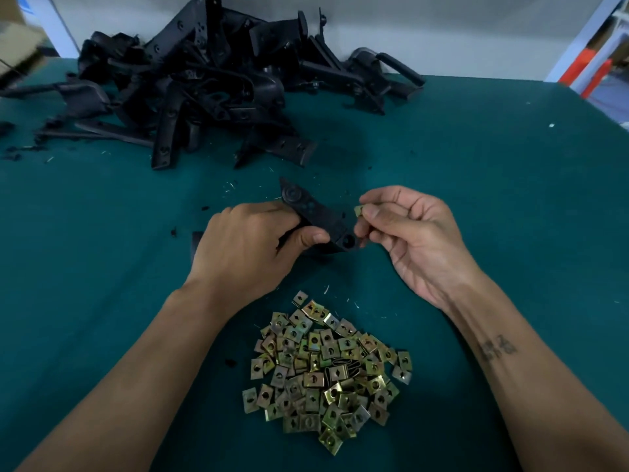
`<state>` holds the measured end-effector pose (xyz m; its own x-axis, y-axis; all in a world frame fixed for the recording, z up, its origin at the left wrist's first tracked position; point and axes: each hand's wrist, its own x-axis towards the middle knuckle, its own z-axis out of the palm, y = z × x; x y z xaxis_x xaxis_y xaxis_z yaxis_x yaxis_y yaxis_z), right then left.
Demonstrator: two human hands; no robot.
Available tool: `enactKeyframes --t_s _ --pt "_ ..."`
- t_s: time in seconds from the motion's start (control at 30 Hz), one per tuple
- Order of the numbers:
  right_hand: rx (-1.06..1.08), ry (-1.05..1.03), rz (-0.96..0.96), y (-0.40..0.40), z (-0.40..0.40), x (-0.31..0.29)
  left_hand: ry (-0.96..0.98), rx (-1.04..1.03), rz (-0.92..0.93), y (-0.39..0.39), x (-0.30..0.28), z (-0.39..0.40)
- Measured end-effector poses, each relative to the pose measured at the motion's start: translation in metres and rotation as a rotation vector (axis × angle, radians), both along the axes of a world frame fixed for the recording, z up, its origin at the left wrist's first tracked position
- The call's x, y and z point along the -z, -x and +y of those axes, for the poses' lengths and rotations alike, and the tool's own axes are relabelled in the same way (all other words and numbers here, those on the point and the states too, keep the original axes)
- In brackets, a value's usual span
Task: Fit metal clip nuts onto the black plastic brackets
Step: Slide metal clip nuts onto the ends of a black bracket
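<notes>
Two hands mid-table, left hand (252, 247) gripping bracket (323, 219), right hand (408, 233) pinching clip nut (358, 210)

Setting: assembly workstation in a workshop or small factory, as I read it. Evidence: bench (476, 199) covered in teal cloth; bulk heap of black plastic brackets (204, 86) at its far left; loose pile of clip nuts (326, 373) by the near edge; plastic shavings (231, 185) scattered mid-bench; plain partition wall (442, 32) behind.
</notes>
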<state>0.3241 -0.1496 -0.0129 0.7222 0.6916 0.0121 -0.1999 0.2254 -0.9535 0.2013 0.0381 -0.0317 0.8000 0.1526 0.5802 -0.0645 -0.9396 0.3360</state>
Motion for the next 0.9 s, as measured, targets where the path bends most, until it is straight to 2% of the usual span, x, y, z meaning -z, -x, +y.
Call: enactKeyframes --t_s 0.37,0.67,0.9 --pt "-0.054 0.020 0.003 0.001 -0.001 -0.005 0.000 -0.023 0.012 0.003 -0.004 -0.004" --pt "0.132 0.027 -0.055 0.016 0.010 0.001 0.004 -0.053 0.007 0.002 -0.005 -0.004" --pt "0.169 0.006 -0.019 0.023 0.014 0.000 0.010 -0.088 0.020 0.003 -0.005 -0.003"
